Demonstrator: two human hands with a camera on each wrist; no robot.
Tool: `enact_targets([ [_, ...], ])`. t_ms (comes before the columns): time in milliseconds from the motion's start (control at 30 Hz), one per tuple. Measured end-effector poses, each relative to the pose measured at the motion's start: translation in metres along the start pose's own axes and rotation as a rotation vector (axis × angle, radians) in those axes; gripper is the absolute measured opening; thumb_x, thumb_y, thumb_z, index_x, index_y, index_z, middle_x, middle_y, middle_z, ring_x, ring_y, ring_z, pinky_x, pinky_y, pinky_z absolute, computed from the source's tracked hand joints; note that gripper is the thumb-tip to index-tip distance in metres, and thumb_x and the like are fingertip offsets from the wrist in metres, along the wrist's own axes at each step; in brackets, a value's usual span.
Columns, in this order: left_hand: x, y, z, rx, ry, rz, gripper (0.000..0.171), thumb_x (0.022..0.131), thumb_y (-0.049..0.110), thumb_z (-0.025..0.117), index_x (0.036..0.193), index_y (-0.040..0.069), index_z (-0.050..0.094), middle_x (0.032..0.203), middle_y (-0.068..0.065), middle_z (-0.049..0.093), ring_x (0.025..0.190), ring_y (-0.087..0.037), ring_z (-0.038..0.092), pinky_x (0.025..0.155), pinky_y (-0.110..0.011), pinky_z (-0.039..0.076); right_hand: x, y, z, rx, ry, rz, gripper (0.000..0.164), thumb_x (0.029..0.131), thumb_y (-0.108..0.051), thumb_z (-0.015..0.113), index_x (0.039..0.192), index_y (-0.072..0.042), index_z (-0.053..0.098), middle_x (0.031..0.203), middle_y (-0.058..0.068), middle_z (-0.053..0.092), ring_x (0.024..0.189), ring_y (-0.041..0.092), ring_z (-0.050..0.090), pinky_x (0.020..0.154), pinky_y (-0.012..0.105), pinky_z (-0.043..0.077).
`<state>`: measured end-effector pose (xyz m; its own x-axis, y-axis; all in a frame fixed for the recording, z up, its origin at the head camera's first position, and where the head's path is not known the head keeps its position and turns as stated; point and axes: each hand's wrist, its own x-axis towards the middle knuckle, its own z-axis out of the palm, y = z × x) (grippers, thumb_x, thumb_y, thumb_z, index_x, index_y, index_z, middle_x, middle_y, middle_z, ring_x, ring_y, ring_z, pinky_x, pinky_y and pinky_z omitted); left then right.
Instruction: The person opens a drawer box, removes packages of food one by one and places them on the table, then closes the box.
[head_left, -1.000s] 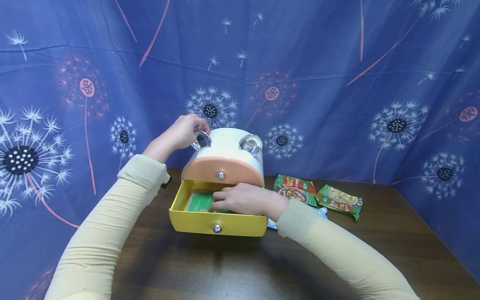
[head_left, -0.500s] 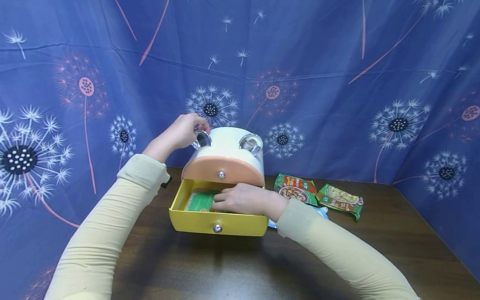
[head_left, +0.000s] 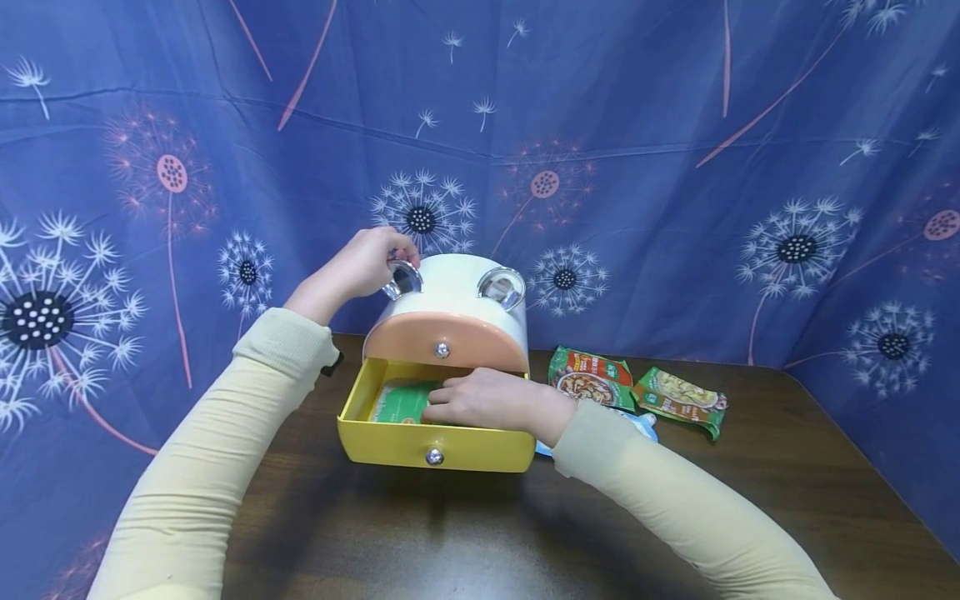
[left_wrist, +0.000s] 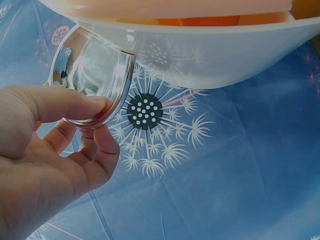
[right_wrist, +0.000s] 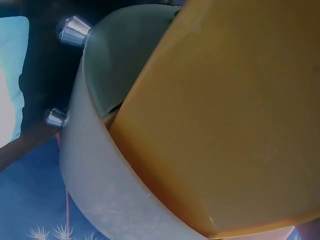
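A small rounded chest [head_left: 468, 287] has a white body, two shiny silver ear-shaped rings and a peach upper drawer [head_left: 408, 340]. My left hand [head_left: 367, 260] pinches the left silver ear [left_wrist: 97, 65] between thumb and fingers, the thumb flat on its rim. Below, the yellow drawer [head_left: 375, 446] is pulled out. My right hand [head_left: 483, 398] reaches down into its right half, over a green packet [head_left: 397, 402] lying inside. The drawer front hides its fingertips, so I cannot tell whether they grip the packet. In the right wrist view the yellow drawer wall [right_wrist: 225, 100] blocks the hand.
Right of the chest lie a red-and-green food packet [head_left: 592, 377], a green-and-brown one [head_left: 678, 400] and a light blue packet [head_left: 643, 423] partly behind my right sleeve. Dark wooden table [head_left: 450, 550] extends in front; a blue dandelion-print cloth [head_left: 637, 100] hangs behind.
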<state>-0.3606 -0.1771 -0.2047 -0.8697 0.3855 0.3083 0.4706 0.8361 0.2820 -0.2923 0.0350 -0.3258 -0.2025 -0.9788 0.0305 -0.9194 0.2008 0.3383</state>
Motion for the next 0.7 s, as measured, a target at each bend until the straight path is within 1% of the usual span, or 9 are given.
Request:
enact_targets([
  [167, 0.0004, 0.0000, 0.0002, 0.001, -0.002, 0.001, 0.047, 0.071, -0.019, 0.042, 0.094, 0.014, 0.067, 0.093, -0.009, 0.056, 0.092, -0.024, 0.049, 0.079, -0.037, 0.040, -0.0016, -0.0004, -0.0017, -0.006, -0.012, 0.020, 0.025, 0.098, -0.020, 0.047, 0.119, -0.028, 0.056, 0.107, -0.012, 0.058, 0.098, 0.006, 0.053, 0.081, 0.021, 0.046],
  [433, 0.0008, -0.0005, 0.0003, 0.001, -0.009, -0.005, 0.047, 0.071, -0.020, 0.043, 0.095, 0.014, 0.067, 0.094, -0.009, 0.056, 0.092, -0.024, 0.048, 0.079, -0.037, 0.040, -0.0036, -0.0013, -0.0031, 0.006, -0.015, 0.043, 0.027, 0.097, -0.013, 0.049, 0.119, -0.027, 0.057, 0.109, -0.011, 0.060, 0.098, 0.008, 0.054, 0.086, 0.023, 0.046],
  [700, 0.0018, -0.0015, 0.0003, 0.001, -0.012, -0.001, 0.048, 0.072, -0.020, 0.041, 0.095, 0.013, 0.067, 0.092, -0.009, 0.055, 0.091, -0.024, 0.047, 0.077, -0.036, 0.039, -0.0026, -0.0003, -0.0022, -0.044, -0.003, 0.047, 0.026, 0.096, -0.009, 0.049, 0.115, -0.026, 0.056, 0.103, -0.010, 0.059, 0.094, 0.008, 0.053, 0.085, 0.022, 0.046],
])
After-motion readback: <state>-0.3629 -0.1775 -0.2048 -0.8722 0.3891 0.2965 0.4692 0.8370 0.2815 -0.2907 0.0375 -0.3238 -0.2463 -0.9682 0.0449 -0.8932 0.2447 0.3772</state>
